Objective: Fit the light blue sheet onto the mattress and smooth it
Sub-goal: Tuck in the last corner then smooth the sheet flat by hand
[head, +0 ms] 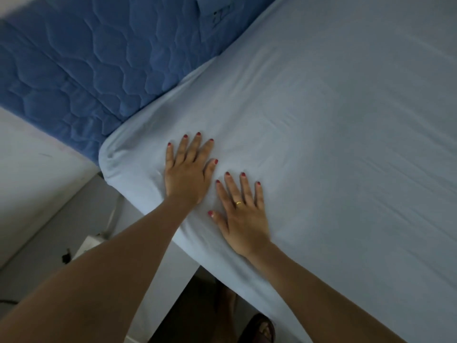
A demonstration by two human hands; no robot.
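The light blue sheet [321,120] covers the mattress top and wraps round its near-left corner [111,157]. My left hand [188,169] lies flat on the sheet near that corner, fingers straight and spread. Beside it, slightly nearer to me, my right hand [243,214] presses flat on the sheet too, fingers spread, with a gold ring on one finger. Small wrinkles show in the fabric around both hands. Neither hand grips anything.
A dark blue quilted mattress [86,58] stands against the sheet's far-left edge. A pale wall [29,181] and floor [61,231] lie to the left, with a white box [89,245] and cable on the floor. My sandalled foot [262,328] shows below the bed edge.
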